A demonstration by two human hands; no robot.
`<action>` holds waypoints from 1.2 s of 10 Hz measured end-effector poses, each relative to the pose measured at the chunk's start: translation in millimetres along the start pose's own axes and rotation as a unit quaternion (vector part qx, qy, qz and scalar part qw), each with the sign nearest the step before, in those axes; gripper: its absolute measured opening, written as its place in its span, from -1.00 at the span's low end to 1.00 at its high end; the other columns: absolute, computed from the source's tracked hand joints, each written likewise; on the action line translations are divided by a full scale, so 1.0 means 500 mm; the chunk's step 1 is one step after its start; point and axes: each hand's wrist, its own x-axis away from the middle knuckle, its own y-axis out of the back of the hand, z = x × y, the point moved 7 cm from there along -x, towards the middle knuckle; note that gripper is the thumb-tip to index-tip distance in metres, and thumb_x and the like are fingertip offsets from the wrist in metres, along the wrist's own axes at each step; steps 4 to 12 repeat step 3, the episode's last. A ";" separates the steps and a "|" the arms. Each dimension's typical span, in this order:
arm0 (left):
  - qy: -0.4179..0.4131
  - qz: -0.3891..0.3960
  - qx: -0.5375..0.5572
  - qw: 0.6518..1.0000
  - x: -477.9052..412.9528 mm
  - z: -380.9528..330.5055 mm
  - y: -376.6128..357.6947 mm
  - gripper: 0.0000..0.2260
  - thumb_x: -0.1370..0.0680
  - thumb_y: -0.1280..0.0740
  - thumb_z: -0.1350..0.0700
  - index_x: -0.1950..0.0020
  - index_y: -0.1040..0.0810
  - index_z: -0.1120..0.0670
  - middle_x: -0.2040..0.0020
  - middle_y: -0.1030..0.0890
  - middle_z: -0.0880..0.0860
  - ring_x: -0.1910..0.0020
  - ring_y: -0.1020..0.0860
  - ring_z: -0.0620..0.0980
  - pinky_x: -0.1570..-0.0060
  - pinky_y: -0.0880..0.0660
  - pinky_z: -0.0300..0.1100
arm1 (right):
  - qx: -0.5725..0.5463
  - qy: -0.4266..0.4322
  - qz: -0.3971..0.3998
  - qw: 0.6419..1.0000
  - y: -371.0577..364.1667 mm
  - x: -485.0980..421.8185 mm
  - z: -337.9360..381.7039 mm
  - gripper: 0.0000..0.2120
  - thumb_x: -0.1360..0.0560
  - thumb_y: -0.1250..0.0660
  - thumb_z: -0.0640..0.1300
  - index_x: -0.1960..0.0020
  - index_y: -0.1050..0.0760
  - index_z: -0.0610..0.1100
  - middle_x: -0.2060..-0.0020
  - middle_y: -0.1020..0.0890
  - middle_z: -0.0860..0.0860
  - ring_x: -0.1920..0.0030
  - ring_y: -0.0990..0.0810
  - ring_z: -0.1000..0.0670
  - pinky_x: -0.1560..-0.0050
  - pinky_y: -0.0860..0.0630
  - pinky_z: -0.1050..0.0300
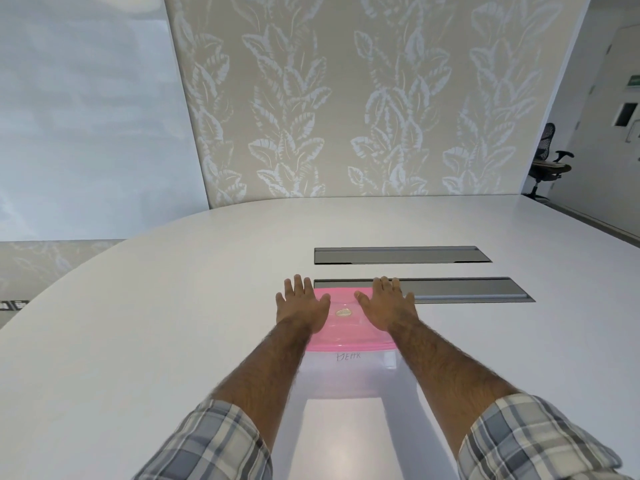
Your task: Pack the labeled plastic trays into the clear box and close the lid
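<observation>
A clear box (346, 375) stands on the white table (156, 323) in front of me, with handwriting on its near wall. A pink lid (341, 327) with a small round sticker in its middle lies on top of the box. My left hand (301, 306) rests flat on the lid's left side, fingers spread. My right hand (388, 306) lies flat on the lid's right side, fingers spread too. Neither hand grips anything. What is inside the box does not show clearly through its walls, and no trays are seen outside it.
Two long grey recessed cable slots (401, 255) (467, 289) are set in the table just beyond the box. A leaf-patterned wall (346, 98) stands behind the table. An office chair (549, 161) is at the far right.
</observation>
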 end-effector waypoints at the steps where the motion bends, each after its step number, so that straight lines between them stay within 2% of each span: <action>1: 0.000 0.000 0.000 1.000 0.001 0.000 0.007 -0.31 -0.65 0.13 -0.27 -0.65 0.15 0.10 -0.65 0.21 0.08 -0.63 0.23 0.10 -0.57 0.18 0.13 | -0.001 0.001 -0.004 1.000 0.008 -0.001 0.001 -0.22 -0.60 0.14 0.33 -0.62 0.09 -0.17 -0.62 0.04 -0.10 -0.62 0.11 -0.12 -0.57 0.08 -0.21; 2: -0.020 -0.025 0.016 0.999 0.006 -0.007 0.021 -0.28 -0.64 0.14 -0.31 -0.65 0.15 0.11 -0.65 0.22 0.07 -0.63 0.23 0.08 -0.58 0.19 0.10 | -0.003 0.020 -0.039 0.999 0.027 0.007 0.017 -0.17 -0.58 0.10 0.36 -0.62 0.08 -0.20 -0.62 0.02 -0.13 -0.62 0.09 -0.13 -0.59 0.07 -0.12; 3: -0.029 -0.034 0.021 0.999 0.005 -0.007 0.019 -0.28 -0.64 0.13 -0.31 -0.65 0.14 0.11 -0.65 0.20 0.08 -0.63 0.22 0.08 -0.58 0.18 0.10 | -0.019 0.031 -0.047 0.998 0.018 0.016 0.029 -0.16 -0.57 0.10 0.37 -0.62 0.07 -0.20 -0.61 0.01 -0.14 -0.61 0.08 -0.13 -0.58 0.07 -0.10; 12: -0.029 -0.034 0.021 0.999 0.005 -0.007 0.019 -0.28 -0.64 0.13 -0.31 -0.65 0.14 0.11 -0.65 0.20 0.08 -0.63 0.22 0.08 -0.58 0.18 0.10 | -0.019 0.031 -0.047 0.998 0.018 0.016 0.029 -0.16 -0.57 0.10 0.37 -0.62 0.07 -0.20 -0.61 0.01 -0.14 -0.61 0.08 -0.13 -0.58 0.07 -0.10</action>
